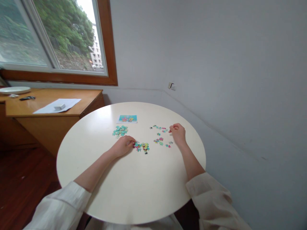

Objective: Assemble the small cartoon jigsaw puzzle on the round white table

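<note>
My left hand [124, 145] rests on the table at the left edge of a partly joined jigsaw puzzle [145, 146], which shows a yellow cartoon sponge. Its fingers are closed at a dark pink puzzle piece [134, 144] there. To the right, my right hand [177, 133] hovers low by the scattered puzzle pieces [159, 140], fingers curled in a pinch. What sits between those fingertips is too small to make out. Behind my left hand lies a heap of teal puzzle pieces [120, 130]. Beyond the heap is a picture card [128, 119] with cartoon figures.
Everything lies on a round white table [129, 182]. A wooden desk [90, 99] stands close behind on the left, bearing white paper [48, 107], a small white box [59, 106], a black object [27, 98] and a white plate [15, 90]. A wall [240, 95] borders the right.
</note>
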`<action>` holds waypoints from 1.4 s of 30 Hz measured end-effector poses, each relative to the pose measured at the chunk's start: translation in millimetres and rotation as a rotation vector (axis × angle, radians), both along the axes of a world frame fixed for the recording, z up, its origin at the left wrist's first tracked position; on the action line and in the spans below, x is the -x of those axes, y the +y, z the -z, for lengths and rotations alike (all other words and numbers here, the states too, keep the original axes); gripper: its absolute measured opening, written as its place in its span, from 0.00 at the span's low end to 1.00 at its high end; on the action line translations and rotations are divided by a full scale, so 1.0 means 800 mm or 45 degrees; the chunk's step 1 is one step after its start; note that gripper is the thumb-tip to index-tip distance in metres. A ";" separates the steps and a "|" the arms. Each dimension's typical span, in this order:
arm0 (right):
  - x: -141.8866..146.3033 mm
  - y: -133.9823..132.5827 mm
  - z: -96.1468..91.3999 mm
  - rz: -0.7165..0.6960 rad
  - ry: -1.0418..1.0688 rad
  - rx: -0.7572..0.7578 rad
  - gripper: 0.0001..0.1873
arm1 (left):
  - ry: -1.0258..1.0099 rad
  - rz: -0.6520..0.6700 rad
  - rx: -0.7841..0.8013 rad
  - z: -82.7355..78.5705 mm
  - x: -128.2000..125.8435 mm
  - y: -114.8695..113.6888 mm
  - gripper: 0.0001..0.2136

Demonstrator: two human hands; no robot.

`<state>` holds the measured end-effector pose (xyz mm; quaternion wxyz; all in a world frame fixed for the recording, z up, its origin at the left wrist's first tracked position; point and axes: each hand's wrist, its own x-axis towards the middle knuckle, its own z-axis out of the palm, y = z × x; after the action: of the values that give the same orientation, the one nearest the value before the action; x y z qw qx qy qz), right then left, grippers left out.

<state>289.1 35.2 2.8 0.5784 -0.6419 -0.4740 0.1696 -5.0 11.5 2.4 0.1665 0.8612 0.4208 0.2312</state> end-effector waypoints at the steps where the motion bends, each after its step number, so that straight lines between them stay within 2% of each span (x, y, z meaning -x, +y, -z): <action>1: 0.001 -0.001 -0.001 -0.009 0.017 0.009 0.06 | 0.001 0.000 0.000 0.000 0.000 0.000 0.14; 15: -0.005 0.004 0.006 -0.044 -0.057 -0.102 0.10 | 0.007 -0.002 -0.012 0.003 0.001 0.002 0.14; 27: -0.003 0.000 0.002 0.022 -0.192 -0.082 0.11 | -0.011 0.009 -0.020 0.006 0.002 0.004 0.14; 42: -0.001 0.001 0.006 0.015 -0.172 -0.069 0.09 | -0.016 0.015 -0.012 0.004 0.001 0.003 0.14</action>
<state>289.9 35.9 -1.6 0.5632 -0.6386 -0.5128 0.1096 -5.9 13.9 -1.0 0.1667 0.8630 0.4135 0.2376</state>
